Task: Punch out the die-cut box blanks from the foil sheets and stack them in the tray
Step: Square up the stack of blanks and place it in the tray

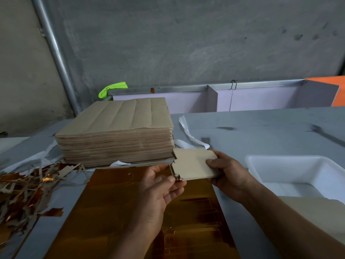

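Small pile of beige die-cut cardboard blanks [194, 163] held above the gold foil sheet [119, 212], right hand [229, 172] gripping one end, left hand [158, 186] pinching the opposite corner, apparently to square its edges before the adjacent white plastic tray [308, 169].

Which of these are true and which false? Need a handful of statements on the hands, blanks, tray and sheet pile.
1. The left hand and right hand both hold the blank stack. True.
2. The blank stack shows gold foil on top. False: its plain cardboard side faces up.
3. The white tray lies on the person's right. True.
4. The sheet pile sits in the tray. False: it stands on the table, left of the tray.
5. A gold foil sheet lies below the hands. True.
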{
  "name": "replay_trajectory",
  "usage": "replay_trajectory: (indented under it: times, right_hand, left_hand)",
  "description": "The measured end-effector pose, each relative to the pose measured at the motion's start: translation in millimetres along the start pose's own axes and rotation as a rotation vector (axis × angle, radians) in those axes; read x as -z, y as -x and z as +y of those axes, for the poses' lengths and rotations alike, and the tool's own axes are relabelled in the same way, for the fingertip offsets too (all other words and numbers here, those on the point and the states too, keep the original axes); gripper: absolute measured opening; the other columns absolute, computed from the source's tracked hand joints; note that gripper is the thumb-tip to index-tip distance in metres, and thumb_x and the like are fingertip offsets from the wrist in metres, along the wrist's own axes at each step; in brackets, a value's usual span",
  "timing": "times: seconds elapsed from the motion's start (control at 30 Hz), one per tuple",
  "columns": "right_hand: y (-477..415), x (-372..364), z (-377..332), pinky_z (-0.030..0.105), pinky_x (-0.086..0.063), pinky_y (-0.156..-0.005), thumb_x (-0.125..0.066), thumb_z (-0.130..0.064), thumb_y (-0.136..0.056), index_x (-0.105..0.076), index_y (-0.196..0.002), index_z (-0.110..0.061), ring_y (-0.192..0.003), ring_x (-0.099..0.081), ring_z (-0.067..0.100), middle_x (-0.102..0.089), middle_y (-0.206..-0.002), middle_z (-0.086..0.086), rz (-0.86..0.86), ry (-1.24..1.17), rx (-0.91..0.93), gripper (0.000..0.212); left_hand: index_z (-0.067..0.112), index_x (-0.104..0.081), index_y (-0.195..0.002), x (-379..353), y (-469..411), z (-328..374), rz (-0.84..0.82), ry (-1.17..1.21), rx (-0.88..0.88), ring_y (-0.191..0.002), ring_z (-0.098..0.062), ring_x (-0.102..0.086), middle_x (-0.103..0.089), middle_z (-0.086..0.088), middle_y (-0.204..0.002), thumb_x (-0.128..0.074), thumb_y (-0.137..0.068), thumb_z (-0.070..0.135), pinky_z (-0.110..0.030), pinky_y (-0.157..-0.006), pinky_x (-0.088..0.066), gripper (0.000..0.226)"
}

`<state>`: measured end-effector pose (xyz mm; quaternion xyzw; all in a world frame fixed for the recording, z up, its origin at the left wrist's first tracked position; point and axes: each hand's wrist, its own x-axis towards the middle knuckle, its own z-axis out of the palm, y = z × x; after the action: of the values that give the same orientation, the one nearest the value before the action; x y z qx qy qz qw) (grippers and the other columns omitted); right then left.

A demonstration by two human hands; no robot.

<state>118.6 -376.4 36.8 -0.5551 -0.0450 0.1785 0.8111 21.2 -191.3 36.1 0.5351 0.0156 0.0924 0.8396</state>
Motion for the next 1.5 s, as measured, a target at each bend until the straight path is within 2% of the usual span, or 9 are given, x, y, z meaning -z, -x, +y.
replay_trajectory:
  times: [0.17, 0.37, 0.47, 0.57, 0.73, 1.0, 1.2, 1.33, 1.5]
  right_hand:
    - [3, -1, -2, 0.025, -0.049, -0.053, -0.066, -0.008, -0.071, -0.06, -0.13, -0.012, -0.08, -0.063, 0.018, -0.065, -0.104, 0.011, -0.121, -0.016, 0.05, 0.059]
    - [3, -1, -3, 0.025, -0.05, -0.054, -0.064, -0.014, -0.07, -0.058, -0.133, -0.012, -0.084, -0.063, 0.02, -0.065, -0.109, 0.013, -0.15, -0.04, 0.059, 0.063]
    - [3, -1, -2, 0.025, -0.051, -0.052, -0.064, -0.013, -0.069, -0.058, -0.132, -0.013, -0.083, -0.066, 0.02, -0.066, -0.108, 0.013, -0.146, -0.055, 0.062, 0.064]
    - [3, -2, -3, 0.026, -0.05, -0.052, -0.064, -0.014, -0.068, -0.058, -0.133, -0.013, -0.086, -0.064, 0.021, -0.065, -0.109, 0.013, -0.132, -0.042, 0.063, 0.066]
    - [5, -4, -4, 0.025, -0.049, -0.053, -0.063, -0.012, -0.067, -0.055, -0.135, -0.012, -0.09, -0.062, 0.024, -0.064, -0.112, 0.015, -0.119, -0.032, 0.053, 0.068]
    - [4, -4, -3, 0.027, -0.048, -0.056, -0.066, -0.008, -0.065, -0.054, -0.135, -0.01, -0.091, -0.063, 0.025, -0.064, -0.112, 0.014, -0.091, 0.004, 0.042, 0.071]
    - [1, -3, 0, 0.033, -0.041, -0.063, -0.063, -0.013, -0.062, -0.058, -0.13, -0.011, -0.092, -0.062, 0.027, -0.065, -0.107, 0.013, -0.082, 0.06, 0.015, 0.069]
    - [0, 0, 3, 0.032, -0.049, -0.065, -0.065, -0.012, -0.061, -0.06, -0.128, -0.012, -0.094, -0.065, 0.027, -0.066, -0.111, 0.014, -0.109, 0.055, -0.008, 0.068]
    - [-2, 1, 5, 0.034, -0.056, -0.06, -0.067, -0.01, -0.061, -0.064, -0.124, -0.014, -0.089, -0.07, 0.027, -0.068, -0.109, 0.015, -0.135, 0.033, -0.026, 0.064]
  left_hand:
    - [0.009, -0.063, -0.113, -7, 4, 6, -0.091, 0.077, 0.022, -0.082, -0.025, -0.073, -0.074, -0.018, -0.099, -0.064, -0.076, 0.016, -0.028, -0.064, -0.058, 0.038]
    - [0.019, -0.077, -0.094, -8, 8, 11, -0.152, 0.08, 0.022, -0.082, -0.024, -0.072, -0.074, -0.018, -0.098, -0.058, -0.077, 0.023, -0.029, -0.066, -0.058, 0.025]
    - [0.009, -0.071, -0.1, -8, 7, 13, -0.131, 0.035, 0.02, -0.078, -0.023, -0.072, -0.074, -0.019, -0.098, -0.069, -0.079, 0.02, -0.029, -0.063, -0.058, 0.023]
    - [0.005, -0.066, -0.1, -6, 6, 15, -0.097, -0.02, 0.01, -0.071, -0.02, -0.071, -0.074, -0.019, -0.092, -0.064, -0.072, 0.019, -0.027, -0.059, -0.058, 0.032]
    - [0.016, -0.073, -0.076, -4, 6, 18, -0.087, -0.053, 0.011, -0.06, -0.015, -0.065, -0.068, -0.008, -0.069, -0.064, -0.069, 0.016, -0.024, -0.054, -0.054, 0.011]
    - [0.027, -0.074, -0.064, 0, 2, 20, -0.068, -0.11, 0.032, -0.056, -0.01, -0.06, -0.063, 0.0, -0.063, -0.063, -0.066, 0.016, -0.023, -0.052, -0.052, 0.016]
    - [0.022, -0.07, -0.065, 6, 1, 22, -0.052, -0.123, 0.137, -0.048, -0.01, -0.049, -0.05, 0.001, -0.056, -0.059, -0.062, 0.016, -0.025, -0.049, -0.044, 0.012]
    - [0.011, -0.058, -0.076, 9, 1, 22, -0.047, -0.029, 0.287, -0.043, -0.011, -0.039, -0.041, 0.0, -0.054, -0.058, -0.059, 0.014, -0.025, -0.043, -0.038, 0.018]
    - [0.014, -0.055, -0.06, 9, -1, 26, -0.065, 0.064, 0.389, -0.04, -0.01, -0.03, -0.035, 0.002, -0.05, -0.058, -0.051, 0.016, -0.024, -0.044, -0.033, 0.01]
